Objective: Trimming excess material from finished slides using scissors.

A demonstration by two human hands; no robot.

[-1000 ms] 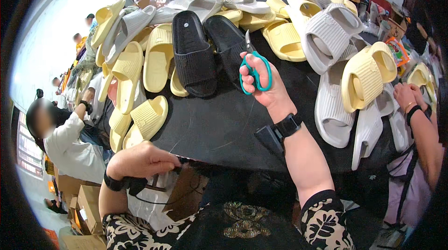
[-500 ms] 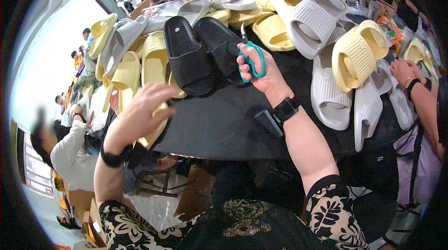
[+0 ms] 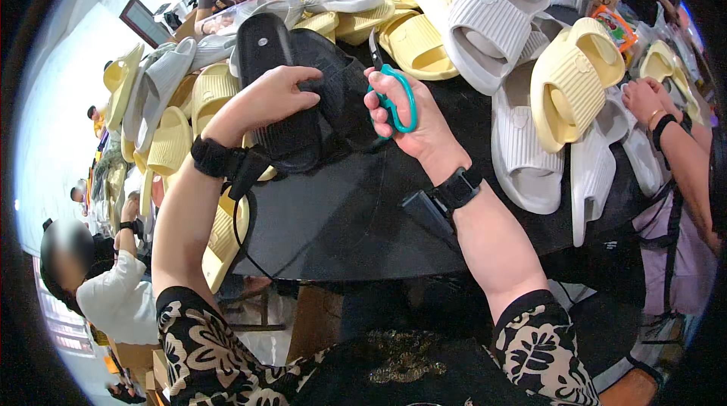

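Note:
A pair of black slide slippers lies side by side on the black table, the left slipper [image 3: 261,54] next to the right slipper [image 3: 338,76]. My left hand [image 3: 274,97] is over the left slipper's strap, its thumb and fingers apart; I cannot tell whether it touches. My right hand [image 3: 413,122] is closed around the teal handles of a pair of scissors [image 3: 412,99]. The blades point up and away, just right of the right slipper. My left hand hides part of the left slipper's strap.
Grey slippers [image 3: 496,23] and yellow slippers [image 3: 577,80] are heaped along the far side and right of the black table [image 3: 356,217]. Another person's hands [image 3: 647,99] are at the right edge. More people sit at the far side and left. A cable [image 3: 241,235] hangs from my left wrist.
My left hand has moved right and away from me, from beside the black slippers to over the left one. My right hand keeps the scissors. The whole view has shifted slightly.

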